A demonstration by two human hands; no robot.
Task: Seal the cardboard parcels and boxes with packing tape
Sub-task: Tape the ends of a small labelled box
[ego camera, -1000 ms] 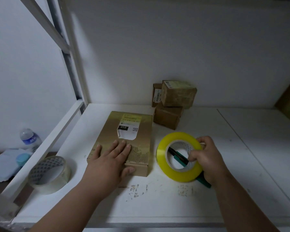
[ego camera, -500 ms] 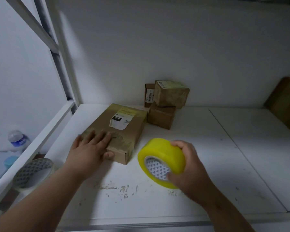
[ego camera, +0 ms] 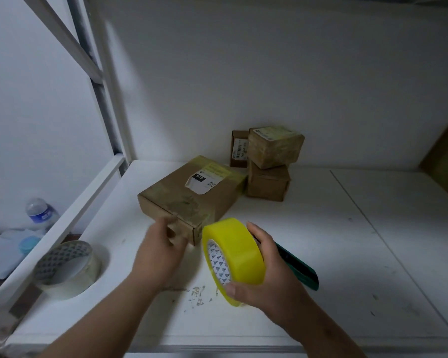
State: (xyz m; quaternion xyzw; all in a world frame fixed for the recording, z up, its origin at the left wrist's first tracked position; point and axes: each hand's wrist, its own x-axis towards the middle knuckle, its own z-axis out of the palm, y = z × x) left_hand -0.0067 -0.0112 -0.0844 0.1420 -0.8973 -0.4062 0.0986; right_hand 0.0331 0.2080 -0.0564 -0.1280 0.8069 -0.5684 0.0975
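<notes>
A white wall [ego camera: 269, 73] backs a white shelf surface [ego camera: 347, 241], scuffed and flecked near its front edge, with a white metal frame [ego camera: 93, 81] at the left. A flat cardboard parcel [ego camera: 189, 197] lies angled on the surface, three small cardboard boxes [ego camera: 269, 161] stacked behind it by the wall. The right hand [ego camera: 269, 282] grips a yellow tape roll [ego camera: 236, 257] above the surface, fingers curled around it. The left hand [ego camera: 161, 251] reaches the parcel's near corner, fingers blurred, so I cannot tell their state. A clear tape roll [ego camera: 67, 270] sits at the left; a green cutter [ego camera: 298, 267] lies behind the right hand.
</notes>
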